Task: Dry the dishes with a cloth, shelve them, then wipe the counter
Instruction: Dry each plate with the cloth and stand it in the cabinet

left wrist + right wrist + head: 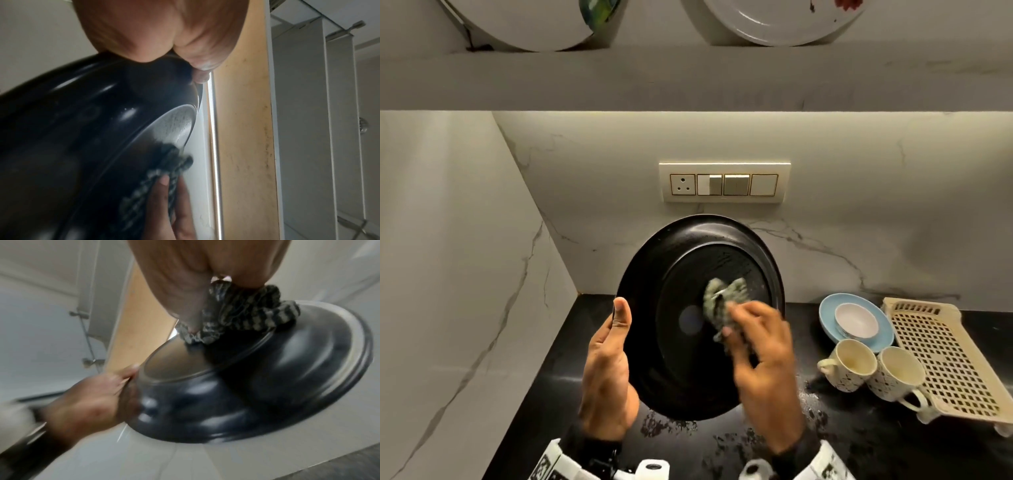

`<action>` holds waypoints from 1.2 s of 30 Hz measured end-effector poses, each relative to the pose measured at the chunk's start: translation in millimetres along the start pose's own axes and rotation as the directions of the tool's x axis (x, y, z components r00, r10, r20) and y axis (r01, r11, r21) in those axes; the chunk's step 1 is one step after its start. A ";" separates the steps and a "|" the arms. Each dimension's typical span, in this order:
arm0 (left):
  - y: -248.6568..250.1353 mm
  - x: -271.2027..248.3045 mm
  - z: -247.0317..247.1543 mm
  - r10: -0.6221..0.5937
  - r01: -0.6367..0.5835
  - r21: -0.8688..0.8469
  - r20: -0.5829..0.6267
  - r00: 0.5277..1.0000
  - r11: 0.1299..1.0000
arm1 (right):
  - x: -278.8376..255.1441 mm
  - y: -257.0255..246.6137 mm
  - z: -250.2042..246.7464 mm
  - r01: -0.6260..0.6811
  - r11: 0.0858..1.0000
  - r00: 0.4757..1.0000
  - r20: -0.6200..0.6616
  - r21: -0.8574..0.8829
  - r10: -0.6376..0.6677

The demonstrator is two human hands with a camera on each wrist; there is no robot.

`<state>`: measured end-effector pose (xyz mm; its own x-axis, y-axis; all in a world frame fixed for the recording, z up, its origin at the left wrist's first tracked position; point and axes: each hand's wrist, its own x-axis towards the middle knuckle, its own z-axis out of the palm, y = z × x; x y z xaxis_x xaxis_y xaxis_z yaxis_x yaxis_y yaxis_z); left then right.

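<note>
A large black plate [688,274] is held tilted above the black counter [544,387], its underside toward me. My left hand [607,363] grips its left rim, thumb on the near face and fingers behind. My right hand [760,356] grips a bunched grey checked cloth [724,298] and presses it on the plate's flat base. In the left wrist view the plate [72,129] fills the lower left with the cloth [174,160] on it. The right wrist view shows the cloth [246,318] under my right hand [195,280] on the plate [257,386], with my left hand [92,399] at the rim.
Two cream mugs [852,366] [897,373], a blue plate [828,315] with a white bowl [856,320] and a cream perforated drying tray [945,356] stand at the right. Water drops [664,425] lie on the counter. Two plates [534,27] [774,20] stand on the shelf [688,68] above.
</note>
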<state>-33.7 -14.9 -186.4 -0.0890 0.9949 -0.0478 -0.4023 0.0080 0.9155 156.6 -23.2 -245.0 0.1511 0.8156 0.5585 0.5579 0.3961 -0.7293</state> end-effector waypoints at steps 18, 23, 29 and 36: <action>3.0 12.0 -10.6 -0.107 0.099 -0.112 -0.068 0.992 0.989 | -33.3 12.0 -7.6 0.102 0.993 0.981 0.174 -0.061 -0.090; 2.5 19.5 -15.8 -0.227 0.219 -0.222 -0.011 0.974 0.950 | -70.4 0.5 2.5 0.444 0.886 0.847 0.386 -0.133 -0.366; 5.2 13.2 -31.9 -0.136 0.132 -0.099 -0.032 0.990 0.986 | -33.6 42.7 -31.4 -0.127 0.992 0.987 0.101 -0.017 0.128; 1.2 -8.8 1.1 -0.065 0.038 0.205 0.128 0.990 0.978 | 51.0 45.0 -29.1 -0.176 0.984 0.982 -0.059 0.016 0.177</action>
<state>-32.4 -23.5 -184.5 0.0544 0.9969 -0.0563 -0.2097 0.0665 0.9755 213.1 24.0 -237.8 0.2954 0.8464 0.4431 0.5096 0.2527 -0.8224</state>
